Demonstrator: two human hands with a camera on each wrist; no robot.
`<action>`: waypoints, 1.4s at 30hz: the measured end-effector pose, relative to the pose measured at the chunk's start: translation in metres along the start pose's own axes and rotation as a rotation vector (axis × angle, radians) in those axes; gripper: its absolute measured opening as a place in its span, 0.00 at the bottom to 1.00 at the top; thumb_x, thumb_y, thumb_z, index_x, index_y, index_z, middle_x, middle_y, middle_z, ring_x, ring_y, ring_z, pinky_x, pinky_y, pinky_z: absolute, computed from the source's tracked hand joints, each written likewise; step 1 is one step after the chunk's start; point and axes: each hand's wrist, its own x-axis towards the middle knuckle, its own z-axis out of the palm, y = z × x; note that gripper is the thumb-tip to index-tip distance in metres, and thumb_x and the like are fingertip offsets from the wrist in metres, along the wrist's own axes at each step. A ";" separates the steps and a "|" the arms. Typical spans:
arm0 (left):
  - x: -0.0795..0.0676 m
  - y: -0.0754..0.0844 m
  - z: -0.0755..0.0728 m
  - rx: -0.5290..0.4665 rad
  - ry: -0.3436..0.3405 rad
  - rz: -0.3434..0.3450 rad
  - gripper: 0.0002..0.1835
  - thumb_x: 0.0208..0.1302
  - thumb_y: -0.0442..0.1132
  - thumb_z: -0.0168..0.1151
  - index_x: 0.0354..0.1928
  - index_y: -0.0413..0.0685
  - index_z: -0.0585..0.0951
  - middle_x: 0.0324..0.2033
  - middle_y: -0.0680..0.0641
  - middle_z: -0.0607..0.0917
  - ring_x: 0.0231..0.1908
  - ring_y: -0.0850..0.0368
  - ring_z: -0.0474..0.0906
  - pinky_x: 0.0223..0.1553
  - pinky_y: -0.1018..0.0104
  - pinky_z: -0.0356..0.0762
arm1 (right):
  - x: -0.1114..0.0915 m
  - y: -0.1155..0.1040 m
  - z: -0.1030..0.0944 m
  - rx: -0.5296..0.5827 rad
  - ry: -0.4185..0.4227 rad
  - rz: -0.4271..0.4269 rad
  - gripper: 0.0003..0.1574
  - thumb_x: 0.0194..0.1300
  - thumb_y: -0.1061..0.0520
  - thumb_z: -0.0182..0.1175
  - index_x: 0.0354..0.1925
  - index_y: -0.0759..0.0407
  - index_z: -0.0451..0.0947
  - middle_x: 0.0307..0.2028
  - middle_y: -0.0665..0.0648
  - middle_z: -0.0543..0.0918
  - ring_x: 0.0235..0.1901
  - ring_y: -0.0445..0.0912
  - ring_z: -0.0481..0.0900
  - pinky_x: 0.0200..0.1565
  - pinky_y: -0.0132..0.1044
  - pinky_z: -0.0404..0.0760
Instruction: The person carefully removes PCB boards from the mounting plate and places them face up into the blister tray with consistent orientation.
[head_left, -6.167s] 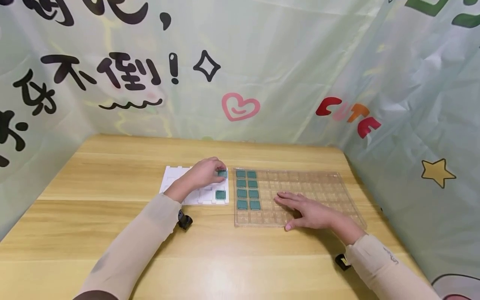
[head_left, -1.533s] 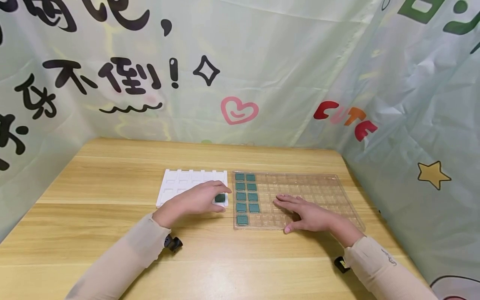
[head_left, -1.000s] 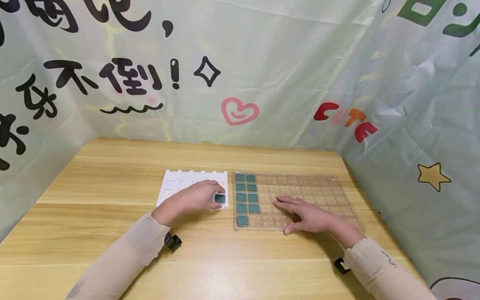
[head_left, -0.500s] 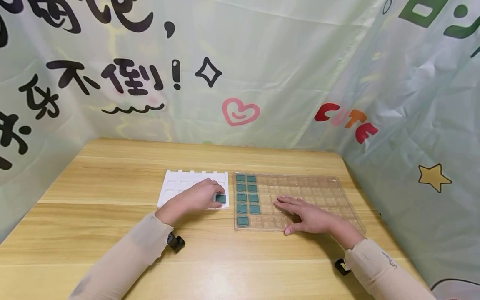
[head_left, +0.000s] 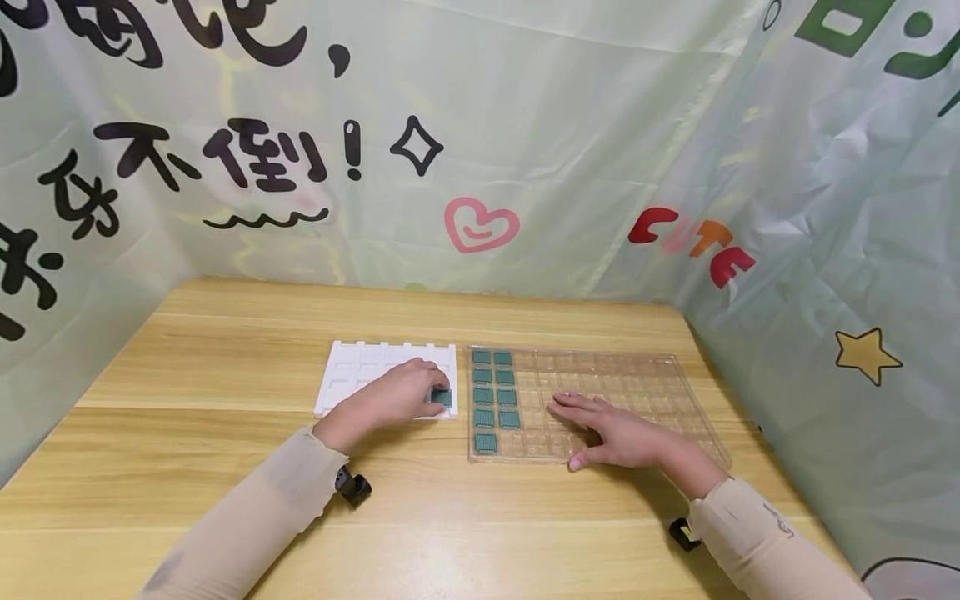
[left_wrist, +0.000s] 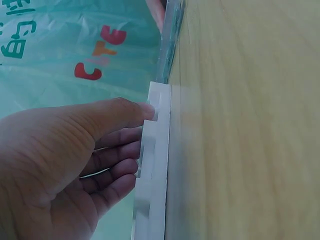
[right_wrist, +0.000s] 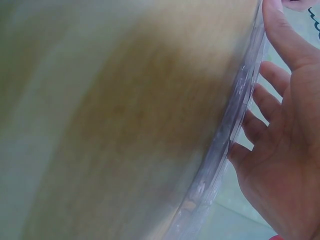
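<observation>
My left hand (head_left: pixel 397 392) is over the right end of a white slotted tray (head_left: pixel 347 369), with thumb and fingers pinching a small green circuit board (head_left: pixel 442 399) at its front right corner. In the left wrist view, the thumb sits in a notch of the white tray's edge (left_wrist: pixel 156 150); the board is hidden there. My right hand (head_left: pixel 618 429) rests with spread fingers on a clear compartment tray (head_left: pixel 600 367). Several similar green boards (head_left: pixel 483 397) lie in that tray's two leftmost columns. In the right wrist view, the fingers (right_wrist: pixel 267 102) lie along the clear tray's edge (right_wrist: pixel 227 130).
Both trays stand side by side on a wooden table (head_left: pixel 247 342), a narrow gap between them. A printed curtain (head_left: pixel 555 150) hangs behind and at both sides. A small black device (head_left: pixel 352 486) is strapped at the left wrist, another (head_left: pixel 684 533) at the right.
Since the oldest frame, the white tray's upper board has gone and the clear tray's first column has gained one at its front. The left hand has moved forward and closed on the remaining visible board.
</observation>
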 end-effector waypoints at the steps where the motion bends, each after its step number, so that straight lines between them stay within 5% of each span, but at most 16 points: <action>1: 0.000 0.000 0.000 0.001 0.001 -0.002 0.17 0.61 0.44 0.70 0.47 0.42 0.84 0.40 0.49 0.82 0.43 0.52 0.76 0.50 0.57 0.75 | 0.000 0.000 0.000 0.000 0.001 -0.001 0.56 0.58 0.30 0.62 0.76 0.51 0.56 0.75 0.58 0.53 0.72 0.62 0.49 0.65 0.66 0.54; 11: 0.001 0.005 -0.003 0.004 0.025 0.028 0.16 0.62 0.44 0.69 0.48 0.43 0.83 0.40 0.50 0.82 0.39 0.58 0.76 0.45 0.61 0.78 | 0.001 0.001 -0.001 -0.007 0.000 -0.003 0.57 0.58 0.30 0.62 0.76 0.51 0.55 0.75 0.59 0.53 0.72 0.62 0.49 0.65 0.66 0.54; 32: 0.009 0.037 -0.006 -0.081 -0.003 0.067 0.18 0.64 0.47 0.67 0.51 0.45 0.83 0.49 0.51 0.82 0.49 0.57 0.78 0.54 0.62 0.76 | 0.000 0.001 0.000 -0.007 0.004 -0.002 0.57 0.58 0.30 0.62 0.76 0.52 0.56 0.75 0.58 0.53 0.72 0.62 0.49 0.66 0.65 0.54; 42: 0.018 0.052 0.000 -0.069 0.001 0.128 0.18 0.64 0.47 0.67 0.51 0.45 0.83 0.47 0.51 0.82 0.46 0.59 0.78 0.52 0.65 0.76 | 0.001 0.001 -0.001 -0.007 -0.001 -0.005 0.57 0.58 0.30 0.62 0.76 0.52 0.56 0.75 0.59 0.53 0.72 0.62 0.49 0.66 0.65 0.53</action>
